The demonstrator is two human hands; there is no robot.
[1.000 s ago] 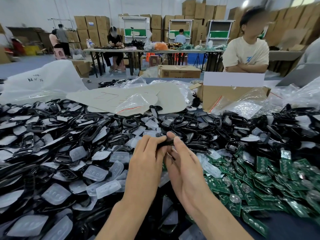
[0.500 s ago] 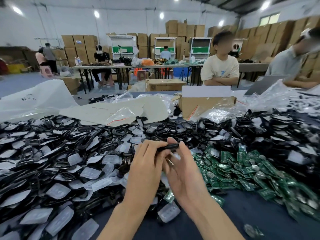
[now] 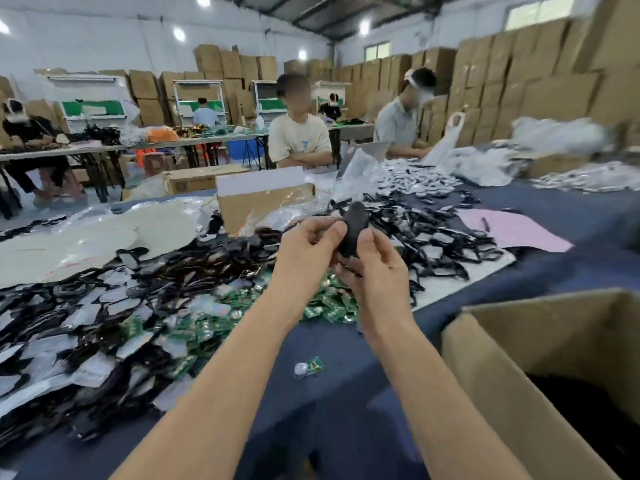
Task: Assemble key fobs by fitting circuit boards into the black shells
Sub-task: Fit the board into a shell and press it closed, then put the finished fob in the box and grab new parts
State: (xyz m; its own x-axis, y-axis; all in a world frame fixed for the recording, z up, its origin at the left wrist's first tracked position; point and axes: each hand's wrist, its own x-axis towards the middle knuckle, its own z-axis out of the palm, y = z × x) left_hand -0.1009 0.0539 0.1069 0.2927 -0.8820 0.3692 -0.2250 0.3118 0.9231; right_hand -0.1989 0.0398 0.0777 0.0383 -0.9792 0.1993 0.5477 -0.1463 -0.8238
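The black shell point(image 3: 353, 233), earlier pinched flat and low over the pile, was now lifted upright at centre, gripped by curled fingers of the left hand point(image 3: 308, 251) and right hand point(image 3: 374, 271), probably closed and bound for the cardboard box point(image 3: 554, 327) near right.
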